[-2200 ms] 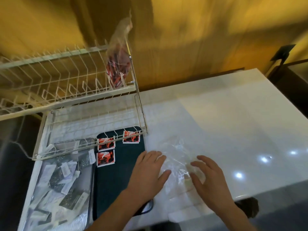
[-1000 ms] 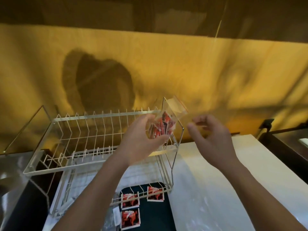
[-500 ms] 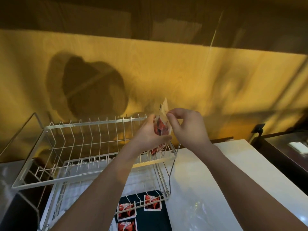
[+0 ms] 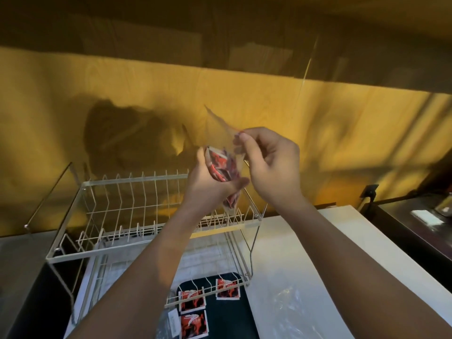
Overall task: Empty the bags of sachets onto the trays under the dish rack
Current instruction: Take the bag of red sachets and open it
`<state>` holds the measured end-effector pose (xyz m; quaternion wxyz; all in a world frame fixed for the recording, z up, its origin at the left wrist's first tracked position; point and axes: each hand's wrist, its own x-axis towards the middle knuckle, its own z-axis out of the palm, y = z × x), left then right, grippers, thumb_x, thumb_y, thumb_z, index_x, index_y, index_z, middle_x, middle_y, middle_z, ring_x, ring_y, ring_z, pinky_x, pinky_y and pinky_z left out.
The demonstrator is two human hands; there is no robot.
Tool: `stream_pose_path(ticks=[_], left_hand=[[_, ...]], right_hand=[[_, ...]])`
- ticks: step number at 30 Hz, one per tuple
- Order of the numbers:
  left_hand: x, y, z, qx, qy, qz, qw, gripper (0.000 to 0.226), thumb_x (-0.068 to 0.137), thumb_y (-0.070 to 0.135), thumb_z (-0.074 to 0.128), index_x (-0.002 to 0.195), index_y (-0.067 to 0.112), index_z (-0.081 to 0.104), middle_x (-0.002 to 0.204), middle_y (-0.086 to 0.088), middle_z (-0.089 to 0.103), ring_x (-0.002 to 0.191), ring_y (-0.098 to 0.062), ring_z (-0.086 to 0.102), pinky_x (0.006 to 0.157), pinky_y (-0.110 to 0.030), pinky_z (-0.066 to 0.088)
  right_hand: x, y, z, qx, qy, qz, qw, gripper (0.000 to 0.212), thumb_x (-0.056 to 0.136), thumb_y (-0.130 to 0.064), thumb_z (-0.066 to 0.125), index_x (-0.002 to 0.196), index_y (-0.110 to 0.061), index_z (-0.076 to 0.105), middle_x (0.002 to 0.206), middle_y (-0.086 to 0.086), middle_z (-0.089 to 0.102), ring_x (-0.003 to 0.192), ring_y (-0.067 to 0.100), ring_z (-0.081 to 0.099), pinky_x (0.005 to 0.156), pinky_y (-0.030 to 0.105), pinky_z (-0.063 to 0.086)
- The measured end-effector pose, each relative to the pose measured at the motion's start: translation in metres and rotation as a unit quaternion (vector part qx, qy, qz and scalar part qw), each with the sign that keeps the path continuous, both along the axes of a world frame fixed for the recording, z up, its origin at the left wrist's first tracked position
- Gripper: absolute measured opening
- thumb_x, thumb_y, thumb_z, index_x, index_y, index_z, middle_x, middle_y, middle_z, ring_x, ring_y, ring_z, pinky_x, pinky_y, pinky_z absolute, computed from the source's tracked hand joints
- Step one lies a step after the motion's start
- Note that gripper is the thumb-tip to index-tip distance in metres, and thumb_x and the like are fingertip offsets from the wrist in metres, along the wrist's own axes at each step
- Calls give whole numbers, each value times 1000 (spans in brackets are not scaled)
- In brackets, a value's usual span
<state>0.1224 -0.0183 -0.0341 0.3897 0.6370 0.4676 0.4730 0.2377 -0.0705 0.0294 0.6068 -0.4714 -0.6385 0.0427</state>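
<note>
Clear bag of sachets (image 4: 221, 165) gripped by left hand (image 4: 208, 184), right hand (image 4: 271, 162) pinching its top

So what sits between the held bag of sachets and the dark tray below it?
In the head view, the dish rack wires lie between the bag and the dark tray.

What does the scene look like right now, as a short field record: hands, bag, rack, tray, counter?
left hand: cups the lower part of the clear plastic bag of red sachets
right hand: pinches the bag's top edge
bag: held up above the white wire dish rack, sachets inside
dark tray: under the rack's lower tier, three red sachets lying flat on it
white counter: crumpled clear empty bag lying to the right of the tray
</note>
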Motion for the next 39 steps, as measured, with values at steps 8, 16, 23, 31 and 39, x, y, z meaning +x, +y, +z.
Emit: stream_pose_path(ticks=[8, 16, 23, 31, 39], left_hand=[[-22, -63, 9, 57, -76, -17, 995, 113, 41, 55, 93, 134, 19, 41, 124, -6, 63, 111, -23, 66, 92, -52, 56], [-38, -143, -65, -27, -53, -40, 997, 104, 48, 38, 95, 136, 39, 39, 120, 11, 67, 110, -9, 67, 92, -42, 57], [-40, -193, -131, -129, 11, -63, 990, 110, 53, 57, 89, 139, 54, 22, 129, 21, 60, 118, -4, 60, 97, -42, 54], [-41, -207, -168, -152, 33, -105, 982, 116, 62, 45, 90, 147, 51, 12, 141, 19, 51, 129, -6, 52, 101, -44, 53], [-41, -202, -185, -140, 99, -124, 977, 119, 65, 50, 85, 148, 52, -1, 155, 15, 35, 138, -10, 43, 106, -39, 49]], right_hand=[[-17, -65, 15, 55, 27, 57, 996, 17, 93, -6, 58, 84, 0, 71, 75, 16, 73, 70, 27, 70, 64, 46, 56], [-23, -137, -54, -50, 19, -3, 999, 13, 88, -15, 65, 80, -13, 75, 73, -7, 74, 75, 8, 71, 67, 13, 53], [-31, -184, -125, -190, 84, -22, 978, 12, 79, -20, 68, 71, -27, 73, 77, -18, 74, 76, -3, 70, 60, 0, 47], [-27, -211, -178, -257, 37, -33, 965, 8, 81, -19, 66, 77, -22, 72, 81, -20, 72, 78, -2, 68, 63, 5, 49], [-29, -227, -209, -330, 63, -43, 941, 9, 85, -25, 57, 81, -20, 64, 82, -13, 70, 77, 5, 67, 64, 14, 53]])
